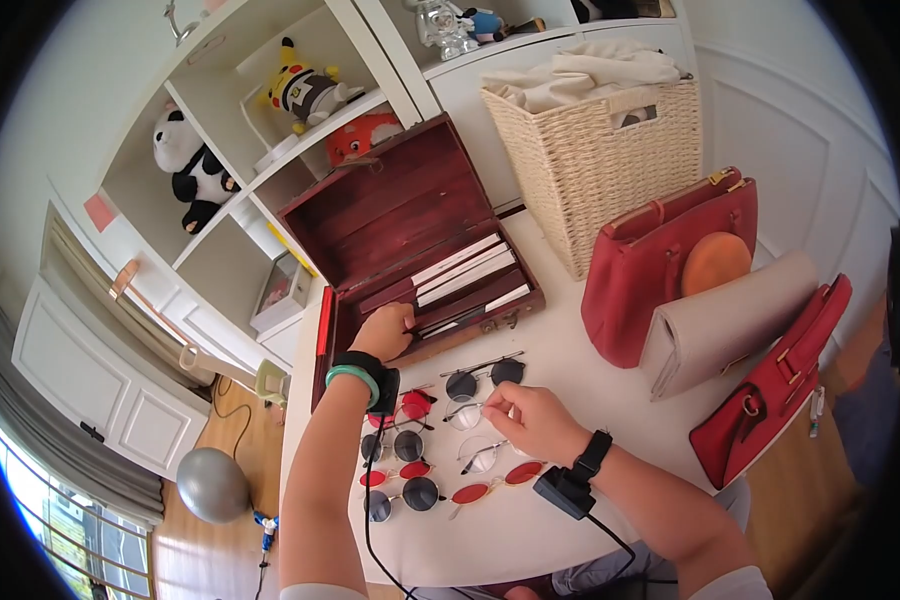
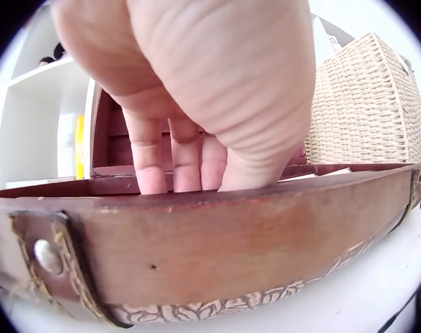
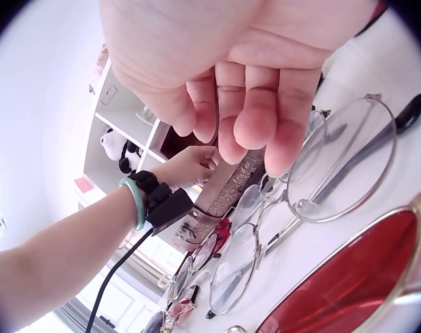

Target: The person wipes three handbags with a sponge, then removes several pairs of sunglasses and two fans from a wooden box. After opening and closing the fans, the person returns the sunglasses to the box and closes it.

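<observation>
A dark red wooden box stands with its lid up on the white table, white slabs lined up inside. My left hand reaches into its near left part. In the left wrist view the fingers point down behind the box's front wall, which hides their tips; I cannot tell whether they hold anything. My right hand hovers beside clear round glasses, its fingers loosely bent with nothing between them. Dark round sunglasses lie above it, red-lensed glasses below.
More dark and red round glasses lie in a column left of the right hand. A red handbag, a beige clutch and a smaller red bag stand at the right. Behind are a wicker basket and white shelves.
</observation>
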Demonstrator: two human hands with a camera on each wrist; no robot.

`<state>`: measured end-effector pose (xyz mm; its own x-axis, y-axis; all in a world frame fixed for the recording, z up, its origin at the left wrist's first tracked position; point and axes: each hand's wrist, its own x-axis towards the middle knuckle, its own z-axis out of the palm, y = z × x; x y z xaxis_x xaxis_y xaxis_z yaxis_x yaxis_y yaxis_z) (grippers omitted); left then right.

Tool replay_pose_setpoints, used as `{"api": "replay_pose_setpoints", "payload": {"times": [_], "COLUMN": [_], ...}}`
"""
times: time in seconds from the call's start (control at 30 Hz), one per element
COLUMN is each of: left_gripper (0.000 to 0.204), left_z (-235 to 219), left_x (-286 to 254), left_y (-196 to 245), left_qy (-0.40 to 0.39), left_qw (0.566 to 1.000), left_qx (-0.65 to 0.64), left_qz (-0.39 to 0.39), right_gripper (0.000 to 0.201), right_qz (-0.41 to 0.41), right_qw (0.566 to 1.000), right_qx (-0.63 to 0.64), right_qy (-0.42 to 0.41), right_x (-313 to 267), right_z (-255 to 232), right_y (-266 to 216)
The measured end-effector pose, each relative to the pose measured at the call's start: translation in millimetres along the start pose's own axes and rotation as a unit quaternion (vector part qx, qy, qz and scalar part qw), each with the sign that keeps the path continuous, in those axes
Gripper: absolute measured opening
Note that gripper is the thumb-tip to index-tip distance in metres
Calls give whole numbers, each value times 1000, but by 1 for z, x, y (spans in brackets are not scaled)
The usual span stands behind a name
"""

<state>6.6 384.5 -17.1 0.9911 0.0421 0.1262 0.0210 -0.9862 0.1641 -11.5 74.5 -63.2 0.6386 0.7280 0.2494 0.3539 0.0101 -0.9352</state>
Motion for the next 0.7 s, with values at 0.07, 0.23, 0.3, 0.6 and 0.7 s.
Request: {"api": "replay_pose_setpoints", "payload": {"times": [0.07,0.23,0.3,0.6,0.7], "left_gripper": [19,16,16,8,10], "left_z": [4,-1,-3,13,10], "left_x": [1,0,-1,9,9], "left_y": [1,5,3,3,4], "left_qy": [16,4,0,13,-23], "left_qw": [1000,997,996,999,996], "left_qx": [0,-72,-87,-33,-85], "left_qz": [-12,-35,-26,-15,-32], "right_gripper": [16,15,15,15,15], "right_qz": [-8,0,-4,2,-2], "right_qw": [1000,1000,1000,1000,1000], "right_qx": [-8,-7,-2,-7,-12], "right_qy": [4,-2,-1,0,-2], "right_x": [0,0,0,0,0], "right_z": [0,-1,0,-2,-1], "right_y": [1,-1,0,-2,-1]}}
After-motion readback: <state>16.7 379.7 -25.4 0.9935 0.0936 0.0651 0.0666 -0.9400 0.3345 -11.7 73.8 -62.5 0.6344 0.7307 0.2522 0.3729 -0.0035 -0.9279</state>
